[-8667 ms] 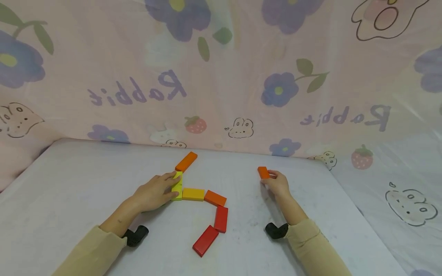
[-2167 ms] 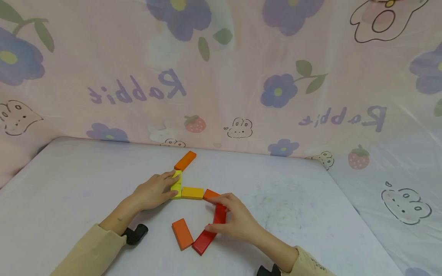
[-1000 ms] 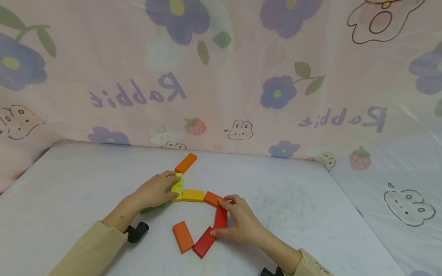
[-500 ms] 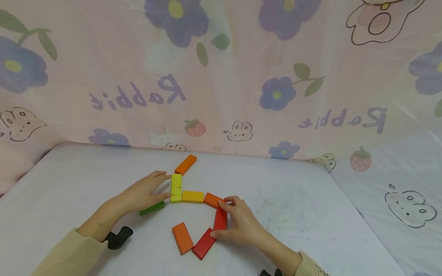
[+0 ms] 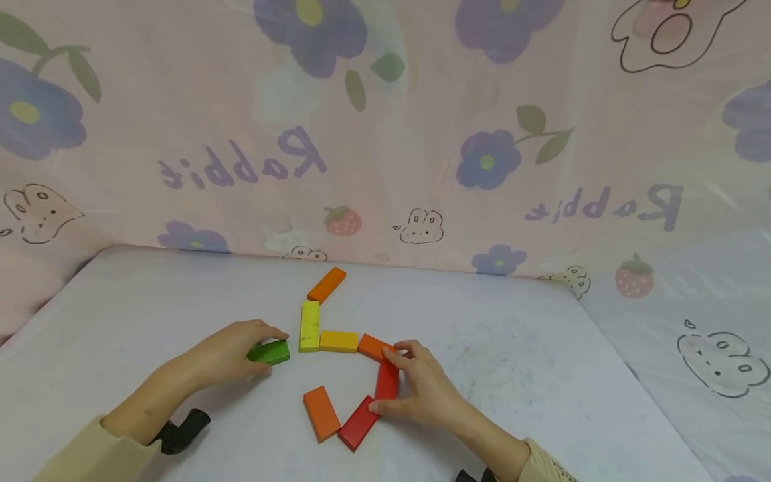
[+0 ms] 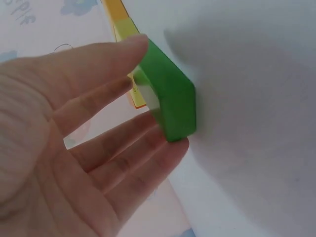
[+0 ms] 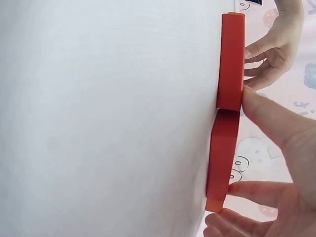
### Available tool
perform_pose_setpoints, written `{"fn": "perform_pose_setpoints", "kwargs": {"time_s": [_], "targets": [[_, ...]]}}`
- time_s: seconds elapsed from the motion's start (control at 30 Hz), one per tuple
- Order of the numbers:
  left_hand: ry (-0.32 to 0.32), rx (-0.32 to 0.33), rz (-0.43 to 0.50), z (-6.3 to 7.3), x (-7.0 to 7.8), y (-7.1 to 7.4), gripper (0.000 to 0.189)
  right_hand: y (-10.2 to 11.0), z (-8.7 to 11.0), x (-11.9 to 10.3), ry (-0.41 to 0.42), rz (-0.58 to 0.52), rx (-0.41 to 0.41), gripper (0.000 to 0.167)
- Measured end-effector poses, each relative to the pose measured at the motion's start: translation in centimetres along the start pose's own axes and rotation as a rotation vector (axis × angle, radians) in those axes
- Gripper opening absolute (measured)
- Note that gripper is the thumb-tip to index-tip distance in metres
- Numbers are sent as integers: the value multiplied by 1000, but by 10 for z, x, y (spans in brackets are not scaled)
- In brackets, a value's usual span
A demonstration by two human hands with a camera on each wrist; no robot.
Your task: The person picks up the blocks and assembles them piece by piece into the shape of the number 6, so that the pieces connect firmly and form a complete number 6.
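My left hand [image 5: 225,355] pinches a green block [image 5: 271,353] at the left of the row; in the left wrist view, thumb and fingertips meet the green block [image 6: 175,94] at its sides. My right hand [image 5: 424,388] rests its fingertips on the curved row, thumb at the lower red block [image 5: 358,423], other fingers by the upper red block [image 5: 387,380] and an orange block [image 5: 373,348]. The row also has an amber block [image 5: 338,341], a lime-yellow block [image 5: 310,326], an orange block [image 5: 327,285] at the far end and another orange block [image 5: 322,414] at the near end.
The blocks lie on a white table [image 5: 530,375] backed by a patterned cloth [image 5: 385,134] with flowers and rabbits. A black wrist device [image 5: 183,432] sits below the left wrist.
My right hand has set its orange block at the row's near end, then touched the red blocks. My left hand has left the lime-yellow block, moved left and taken hold of the green block.
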State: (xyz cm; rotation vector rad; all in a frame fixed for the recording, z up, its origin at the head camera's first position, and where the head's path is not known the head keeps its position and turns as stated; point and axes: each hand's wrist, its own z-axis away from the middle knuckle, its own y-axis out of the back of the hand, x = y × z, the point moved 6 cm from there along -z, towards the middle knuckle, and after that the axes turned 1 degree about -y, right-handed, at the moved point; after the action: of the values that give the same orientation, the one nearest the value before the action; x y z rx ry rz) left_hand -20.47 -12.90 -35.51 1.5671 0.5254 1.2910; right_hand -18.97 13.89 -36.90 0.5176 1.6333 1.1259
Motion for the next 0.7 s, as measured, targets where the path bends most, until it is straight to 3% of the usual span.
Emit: {"fn": "perform_pose_setpoints", "kwargs": {"time_s": [0.33, 0.57, 0.7], "targets": [[-16, -3, 47, 5, 1, -4, 52, -1, -1, 1, -2, -12, -2, 82], [21, -69, 191, 8, -4, -6, 68, -1, -1, 1, 0, -9, 1, 81], [38, -71, 264, 10, -8, -6, 68, -2, -2, 1, -8, -26, -13, 82]]}}
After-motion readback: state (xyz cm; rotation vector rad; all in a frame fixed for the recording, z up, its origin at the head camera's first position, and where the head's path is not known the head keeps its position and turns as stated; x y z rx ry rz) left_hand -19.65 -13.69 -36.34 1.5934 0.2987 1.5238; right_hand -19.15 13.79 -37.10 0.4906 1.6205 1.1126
